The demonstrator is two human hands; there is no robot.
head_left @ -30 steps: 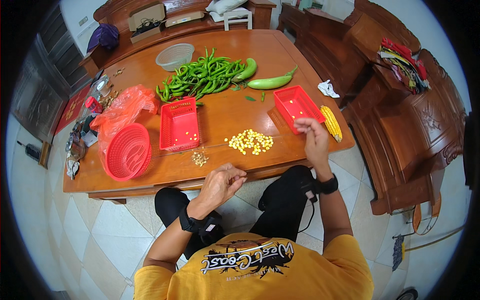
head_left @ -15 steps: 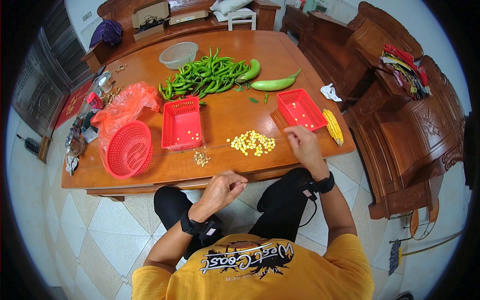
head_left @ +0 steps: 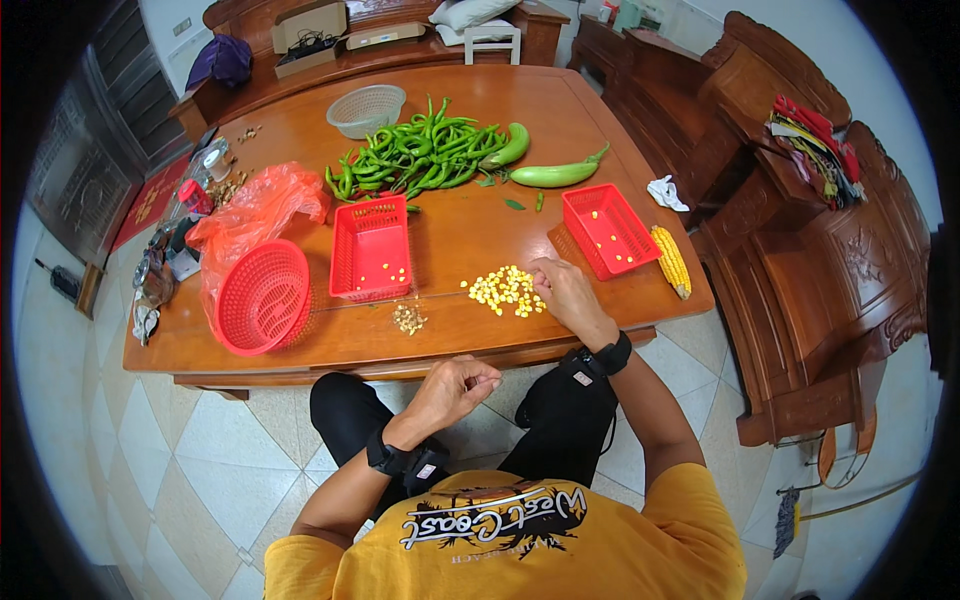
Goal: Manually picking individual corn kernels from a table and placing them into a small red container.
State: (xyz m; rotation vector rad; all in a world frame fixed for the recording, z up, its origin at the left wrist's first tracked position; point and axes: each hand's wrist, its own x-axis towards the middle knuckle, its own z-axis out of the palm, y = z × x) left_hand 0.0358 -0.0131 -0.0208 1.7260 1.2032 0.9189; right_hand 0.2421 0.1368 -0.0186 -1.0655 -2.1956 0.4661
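Note:
At the right edge of a pile of yellow corn kernels (head_left: 500, 291) is my right hand (head_left: 570, 300), its fingers curled together with the tips touching the pile. Whatever is between those fingertips is too small to make out. My left hand (head_left: 445, 395) hangs just off the table's front edge, thumb and fingers pinched; what they hold, if anything, is hidden. Beyond my right hand stands a red rectangular basket (head_left: 592, 236) with a few kernels inside. Another red rectangular basket (head_left: 371, 238), left of the pile, also holds several kernels. Small brownish bits (head_left: 409, 319) lie in front of it.
A corn cob (head_left: 672, 264) lies at the right edge by a crumpled white tissue (head_left: 667, 193). Green peppers (head_left: 420, 153) and pale green eggplants (head_left: 558, 174) lie farther back, near a grey basket (head_left: 366, 110). Left are a round red basket (head_left: 262, 298) and red plastic bag (head_left: 262, 207).
My right hand has moved left and nearer the table surface, from beside the right basket to the kernel pile. My left hand stays nearly where it was, still pinched.

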